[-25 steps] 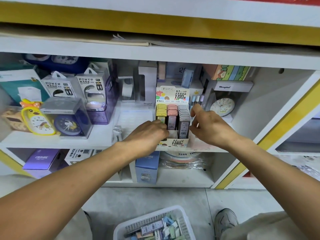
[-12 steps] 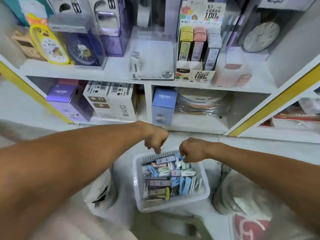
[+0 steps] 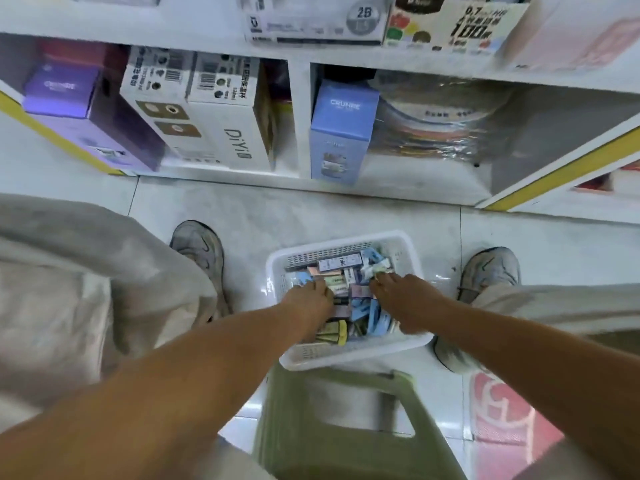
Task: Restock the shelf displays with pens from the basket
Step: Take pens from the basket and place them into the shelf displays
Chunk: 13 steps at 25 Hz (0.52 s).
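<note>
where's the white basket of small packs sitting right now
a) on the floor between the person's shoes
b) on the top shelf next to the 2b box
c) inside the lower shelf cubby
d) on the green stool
a: the white basket rests on the tiled floor between the two shoes, with both hands reaching into it.

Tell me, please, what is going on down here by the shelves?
A person is bent over a white basket on the floor before the shelf. Both hands are down in it among small flat packs: the left hand on the near left side, the right hand toward the right. Whether either has picked up a pack cannot be told. A green stool stands just behind the basket.
</note>
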Tool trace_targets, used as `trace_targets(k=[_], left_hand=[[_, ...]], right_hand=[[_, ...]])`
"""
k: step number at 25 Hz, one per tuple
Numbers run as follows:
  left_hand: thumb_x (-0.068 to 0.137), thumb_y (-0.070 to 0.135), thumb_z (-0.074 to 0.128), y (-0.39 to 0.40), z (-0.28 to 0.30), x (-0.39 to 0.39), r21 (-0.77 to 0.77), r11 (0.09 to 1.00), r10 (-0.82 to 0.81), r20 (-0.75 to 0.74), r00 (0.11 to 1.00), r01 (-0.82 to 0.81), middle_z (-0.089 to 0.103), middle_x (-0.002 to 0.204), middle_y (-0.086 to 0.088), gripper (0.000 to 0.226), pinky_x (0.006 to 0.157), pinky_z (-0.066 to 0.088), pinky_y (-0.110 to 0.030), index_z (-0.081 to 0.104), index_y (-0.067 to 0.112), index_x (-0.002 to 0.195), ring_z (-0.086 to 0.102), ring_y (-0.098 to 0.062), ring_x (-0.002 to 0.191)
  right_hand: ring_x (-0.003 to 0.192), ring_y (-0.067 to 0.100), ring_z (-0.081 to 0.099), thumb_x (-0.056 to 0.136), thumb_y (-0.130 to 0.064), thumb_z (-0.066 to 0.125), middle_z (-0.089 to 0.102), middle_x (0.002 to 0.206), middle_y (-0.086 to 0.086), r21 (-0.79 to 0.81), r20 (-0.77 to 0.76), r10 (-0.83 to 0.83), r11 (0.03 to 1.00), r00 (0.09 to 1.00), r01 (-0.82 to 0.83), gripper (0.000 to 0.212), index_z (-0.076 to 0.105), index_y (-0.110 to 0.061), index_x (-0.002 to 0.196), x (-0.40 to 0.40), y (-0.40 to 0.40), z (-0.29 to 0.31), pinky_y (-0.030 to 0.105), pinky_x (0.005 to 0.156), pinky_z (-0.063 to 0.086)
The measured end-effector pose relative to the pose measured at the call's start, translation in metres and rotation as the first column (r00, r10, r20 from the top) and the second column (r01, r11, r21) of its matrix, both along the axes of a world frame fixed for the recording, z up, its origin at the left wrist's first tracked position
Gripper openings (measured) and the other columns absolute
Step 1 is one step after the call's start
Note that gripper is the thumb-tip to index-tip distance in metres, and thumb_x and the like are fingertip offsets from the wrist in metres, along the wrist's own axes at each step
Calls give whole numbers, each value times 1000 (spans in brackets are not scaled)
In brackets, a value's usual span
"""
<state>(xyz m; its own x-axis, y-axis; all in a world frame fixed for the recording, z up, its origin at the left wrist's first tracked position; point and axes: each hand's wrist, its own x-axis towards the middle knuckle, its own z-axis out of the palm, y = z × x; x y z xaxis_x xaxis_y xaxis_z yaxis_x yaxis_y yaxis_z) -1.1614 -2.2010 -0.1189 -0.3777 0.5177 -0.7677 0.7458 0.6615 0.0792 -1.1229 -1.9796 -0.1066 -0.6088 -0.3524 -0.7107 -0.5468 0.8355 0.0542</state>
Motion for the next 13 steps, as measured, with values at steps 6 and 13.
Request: trace_targets(k=[6, 13], left_hand=[[82, 14, 69, 12, -23, 32, 97, 995, 41, -96, 995, -32, 23, 143, -25, 79, 94, 46, -58, 25, 3, 147, 36, -47, 124], [82, 46, 71, 4, -46, 8, 204, 970, 171, -182, 968, -133, 37, 139, -20, 79, 98, 44, -57, 34, 5, 138, 38, -40, 127]], right_hand=[[130, 30, 42, 81, -31, 68, 35, 147, 13, -132, -74, -67, 990, 995, 57, 84, 27, -6, 150, 12, -11, -27, 40, 100, 43], [119, 27, 48, 79, -34, 74, 46, 134, 7, -217, -103, -266, 946, 959, 239, 72, 38, -12, 138, -2, -17, -39, 39, 96, 44]])
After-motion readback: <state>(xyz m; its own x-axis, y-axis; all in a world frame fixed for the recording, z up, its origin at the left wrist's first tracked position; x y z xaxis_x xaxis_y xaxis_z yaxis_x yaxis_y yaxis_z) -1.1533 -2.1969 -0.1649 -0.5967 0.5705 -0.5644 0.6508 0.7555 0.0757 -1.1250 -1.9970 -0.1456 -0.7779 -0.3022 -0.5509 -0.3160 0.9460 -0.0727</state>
